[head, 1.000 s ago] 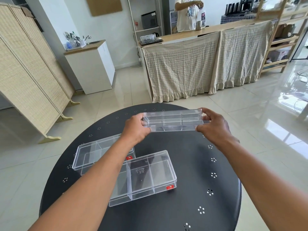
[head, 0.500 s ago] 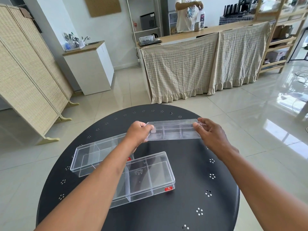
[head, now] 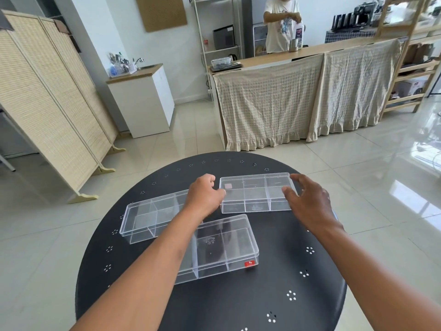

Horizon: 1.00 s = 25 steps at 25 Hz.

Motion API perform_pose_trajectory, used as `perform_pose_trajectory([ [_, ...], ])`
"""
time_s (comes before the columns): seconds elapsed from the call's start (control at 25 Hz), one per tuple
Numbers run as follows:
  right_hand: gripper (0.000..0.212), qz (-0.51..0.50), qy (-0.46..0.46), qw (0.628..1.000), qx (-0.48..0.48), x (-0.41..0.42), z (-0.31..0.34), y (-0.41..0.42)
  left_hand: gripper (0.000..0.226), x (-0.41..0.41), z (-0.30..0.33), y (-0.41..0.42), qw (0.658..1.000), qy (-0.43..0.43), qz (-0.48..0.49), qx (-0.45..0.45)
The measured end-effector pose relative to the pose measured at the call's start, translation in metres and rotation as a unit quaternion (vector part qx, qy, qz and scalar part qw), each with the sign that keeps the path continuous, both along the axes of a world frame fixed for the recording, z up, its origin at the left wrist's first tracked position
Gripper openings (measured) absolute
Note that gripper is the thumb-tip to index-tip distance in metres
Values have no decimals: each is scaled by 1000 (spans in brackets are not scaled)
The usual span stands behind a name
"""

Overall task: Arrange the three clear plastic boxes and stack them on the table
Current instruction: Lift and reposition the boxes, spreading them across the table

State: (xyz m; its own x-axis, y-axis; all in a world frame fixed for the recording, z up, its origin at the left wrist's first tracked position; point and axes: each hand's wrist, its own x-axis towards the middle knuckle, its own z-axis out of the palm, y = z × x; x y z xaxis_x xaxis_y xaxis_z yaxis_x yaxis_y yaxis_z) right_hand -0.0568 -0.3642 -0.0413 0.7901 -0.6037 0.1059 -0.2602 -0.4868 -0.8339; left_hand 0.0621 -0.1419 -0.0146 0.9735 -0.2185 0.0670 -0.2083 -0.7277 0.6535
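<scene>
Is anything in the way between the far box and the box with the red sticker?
Only the person's own left forearm, which lies across the sticker box. The far box otherwise faces just bare table in between.

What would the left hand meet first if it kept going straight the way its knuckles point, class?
Probably the short left end of the far clear box: the left hand sits right beside it, knuckles aimed rightward at it; whether they already touch is unclear.
</scene>
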Motion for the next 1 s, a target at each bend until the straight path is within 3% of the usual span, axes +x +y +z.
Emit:
perform_pose_trajectory([
  [0.12,33,28,-57,998,10,-19,17,29,36,-22,6,44,995,-63,38,-66],
  [0.32,28,111,-51,992,32,-22,26,83,27,-48,7,132,981,-81,149,-89],
  [0.6,27,198,-24,979,-37,21,43,148,29,-55,-4,194,962,-85,236,-105],
  [0.68,28,211,7,977,-37,38,44,162,25,-48,-8,203,959,-69,249,-119],
  [0.76,31,207,57,976,-35,58,41,173,6,-35,-14,211,959,-49,252,-122],
  [0.84,38,194,94,976,-35,79,36,181,21,-20,-23,215,964,-15,245,-99],
  [0.92,24,187,131,973,-41,98,31,185,26,-6,-35,217,964,33,245,-101],
  [1.0,13,174,145,972,-58,115,22,190,17,9,-47,217,957,60,239,-152],
])
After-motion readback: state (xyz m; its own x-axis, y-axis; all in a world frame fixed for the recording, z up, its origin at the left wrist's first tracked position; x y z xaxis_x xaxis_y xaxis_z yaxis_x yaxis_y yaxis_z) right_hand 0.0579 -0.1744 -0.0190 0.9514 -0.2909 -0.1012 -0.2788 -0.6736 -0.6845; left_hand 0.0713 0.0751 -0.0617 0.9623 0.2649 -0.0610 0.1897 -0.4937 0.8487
